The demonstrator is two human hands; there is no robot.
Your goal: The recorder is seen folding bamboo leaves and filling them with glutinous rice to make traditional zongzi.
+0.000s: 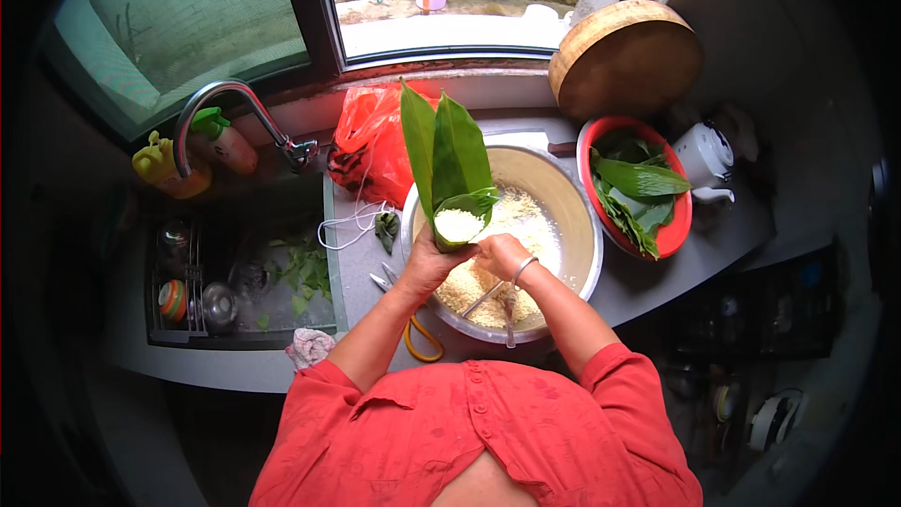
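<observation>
My left hand [438,264] grips a cone of green leaves [461,148] filled with white rice grains [459,224]; two long leaf ends stand up beyond it. My right hand [502,256], with a bracelet at the wrist, is at the cone's lower right side, its fingers bent. Whether it holds something is hidden. Below both hands stands a wide metal basin [593,253] with loose rice [524,215] inside. In it, a thin rod [482,300] and a spoon-like utensil [509,320] lean toward the near rim.
Left of the basin lie scissors [424,341], white string [345,239], a small leaf-wrapped bundle [386,231] and a red plastic bag [373,141]. A sink [243,338] with a faucet [232,84] is farther left. At right are a red bowl of leaves [681,218] and a round wooden board [630,60].
</observation>
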